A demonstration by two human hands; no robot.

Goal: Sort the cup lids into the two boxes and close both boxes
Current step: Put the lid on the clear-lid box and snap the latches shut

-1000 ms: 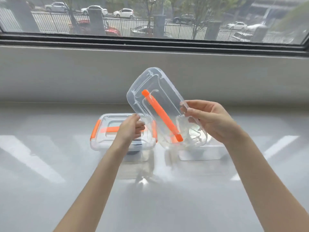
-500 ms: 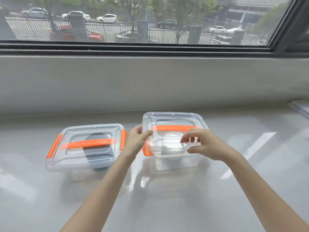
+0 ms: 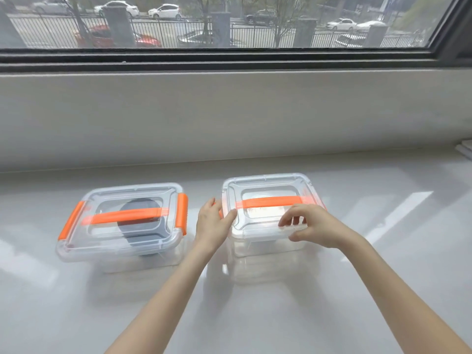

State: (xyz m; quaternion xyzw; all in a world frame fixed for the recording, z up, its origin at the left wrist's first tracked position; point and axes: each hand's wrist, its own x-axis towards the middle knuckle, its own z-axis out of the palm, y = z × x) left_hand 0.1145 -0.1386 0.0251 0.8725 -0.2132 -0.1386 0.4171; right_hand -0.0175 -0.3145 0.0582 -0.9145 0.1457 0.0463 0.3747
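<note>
No brand, label or writing shows on either box that I can read.

My left hand (image 3: 213, 224) lies against the left end of the right box (image 3: 268, 236), thumb resting on the near-left corner of its clear cover (image 3: 267, 190), the other fingers (image 3: 211, 203) curled round the side where a bit of orange latch peeks out behind them. The hand is loosely cupped on the box's edge, not clenched.

My right hand (image 3: 313, 226) is at the near-right part of the same cover. Its fingertips (image 3: 286, 222) press down on the top near the front rim while the thumb sits under the rim's lip, so the hand pinches that edge lightly, fingers spread a little.

The right box stands on the white tabletop (image 3: 383, 251) just right of its middle, cover lying flat on it, the orange handle (image 3: 270, 201) across the top. Something pale and round shows faintly through the cover; I cannot tell it clearly for the glare.

The left box (image 3: 122, 226) stands just beside it toward the tabletop's left, apart from my hands, cover on, orange latches (image 3: 182, 213) down at both ends. A dark round cup lid (image 3: 138, 222) shows inside it through the clear plastic.
</note>
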